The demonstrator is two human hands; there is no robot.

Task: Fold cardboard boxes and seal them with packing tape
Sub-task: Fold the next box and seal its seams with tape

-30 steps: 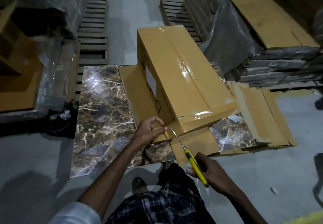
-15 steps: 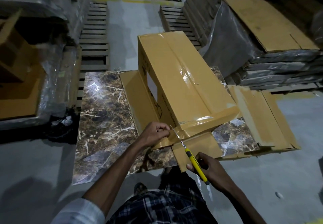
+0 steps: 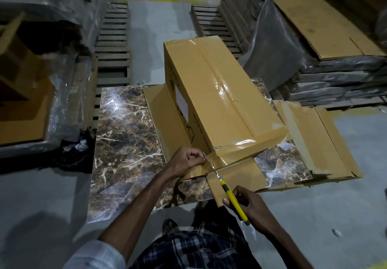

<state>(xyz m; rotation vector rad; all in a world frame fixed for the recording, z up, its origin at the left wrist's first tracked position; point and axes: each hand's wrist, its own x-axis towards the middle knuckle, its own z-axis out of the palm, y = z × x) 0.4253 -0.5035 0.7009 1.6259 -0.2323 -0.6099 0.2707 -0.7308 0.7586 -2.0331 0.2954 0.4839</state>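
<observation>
Left hand (image 3: 186,162) has curled tighter since a second ago, thumb and fingers now pinching the loose end of the tape (image 3: 222,158) at the near corner of the box (image 3: 219,92). Right hand (image 3: 249,208) grips the yellow knife (image 3: 232,199) by its handle, with the blade touching the tape just beside the left fingers. Closed, the box lies on a marble slab (image 3: 125,143), glossy tape along its top seam and over the near end. Flat cardboard (image 3: 314,138) lies right of the slab; pallets (image 3: 113,54) lie beyond
</observation>
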